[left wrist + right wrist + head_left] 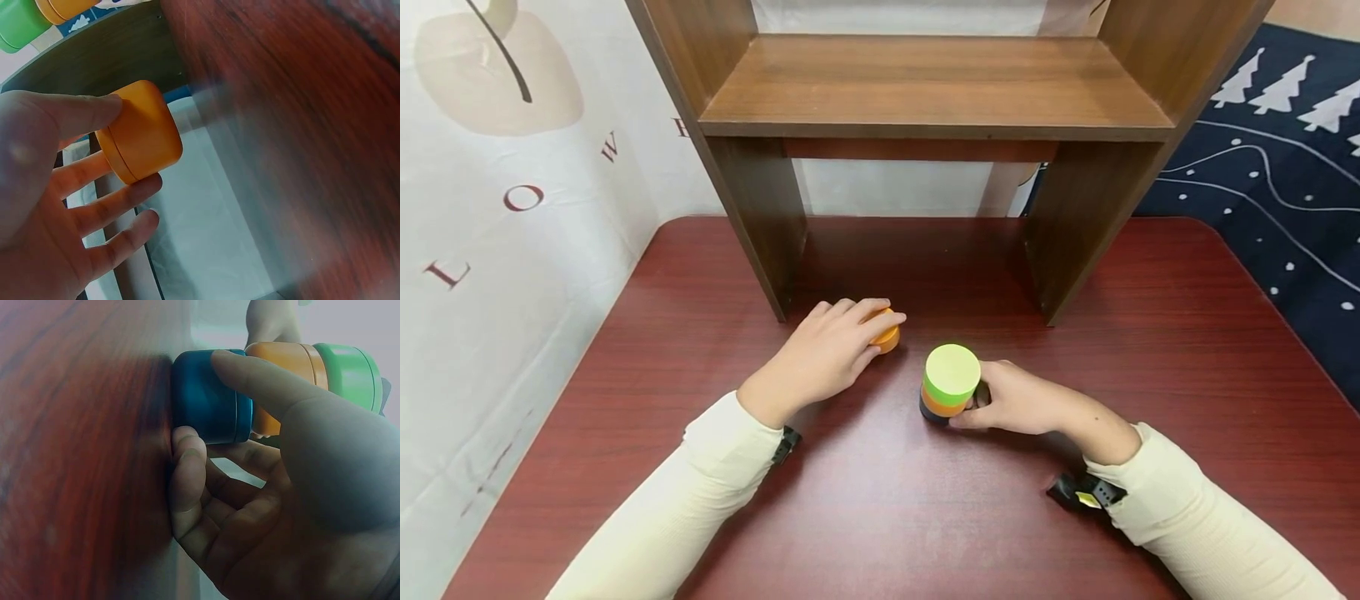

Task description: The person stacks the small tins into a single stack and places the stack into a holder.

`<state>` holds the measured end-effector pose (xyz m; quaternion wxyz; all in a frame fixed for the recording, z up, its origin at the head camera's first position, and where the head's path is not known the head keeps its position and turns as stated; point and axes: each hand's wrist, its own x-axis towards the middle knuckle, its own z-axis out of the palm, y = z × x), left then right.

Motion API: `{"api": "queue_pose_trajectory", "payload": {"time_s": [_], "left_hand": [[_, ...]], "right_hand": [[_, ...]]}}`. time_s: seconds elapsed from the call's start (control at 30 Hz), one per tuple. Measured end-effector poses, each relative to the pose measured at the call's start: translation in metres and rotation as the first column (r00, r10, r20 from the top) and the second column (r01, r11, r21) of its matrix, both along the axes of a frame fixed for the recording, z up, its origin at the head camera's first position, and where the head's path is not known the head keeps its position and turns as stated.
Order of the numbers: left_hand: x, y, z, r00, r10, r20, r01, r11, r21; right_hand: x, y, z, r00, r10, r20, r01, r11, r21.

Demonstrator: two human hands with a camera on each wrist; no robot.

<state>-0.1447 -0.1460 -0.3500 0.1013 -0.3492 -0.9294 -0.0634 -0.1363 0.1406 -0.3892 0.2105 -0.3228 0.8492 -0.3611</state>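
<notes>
Stack (951, 383) could topple if the right hand (1022, 402), curled round its dark jar (203, 403), jerks, while the half-open left hand (823, 350) pinches an orange jar (147, 131).

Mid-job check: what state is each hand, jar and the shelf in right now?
Left hand: gripping the loose orange jar
Right hand: gripping the blue jar
Loose orange jar: held, apart from the stack
Green jar: top of the stack
Stacked orange jar: between green and blue
Blue jar: bottom of the stack
Shelf: standing upright on the table
</notes>
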Motion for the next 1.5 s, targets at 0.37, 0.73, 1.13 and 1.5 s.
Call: {"api": "queue_pose_trajectory", "payload": {"time_s": [0.37, 0.73, 1.13, 1.5], "left_hand": [[0.0013, 0.0021, 0.0024, 1.0, -0.003, 0.005, 0.003, 1.0, 0.004], [0.0007, 0.0028, 0.0, 1.0, -0.009, -0.009, 0.009, 1.0, -0.01], [-0.0002, 0.0033, -0.0017, 1.0, -0.007, 0.007, 0.007, 1.0, -0.022], [-0.0004, 0.0034, -0.0015, 1.0, -0.018, -0.006, 0.018, 1.0, -0.011]], "right_hand": [[0.0002, 0.0002, 0.0005, 1.0, -0.003, -0.003, 0.003, 1.0, 0.003], [0.0002, -0.0001, 0.0001, 1.0, -0.002, -0.01, 0.002, 1.0, -0.001], [0.0003, -0.0007, -0.0007, 1.0, -0.006, -0.025, 0.006, 1.0, 0.005], [-0.0003, -0.0002, -0.0014, 1.0, -0.007, -0.026, 0.008, 1.0, 0.007]]}}
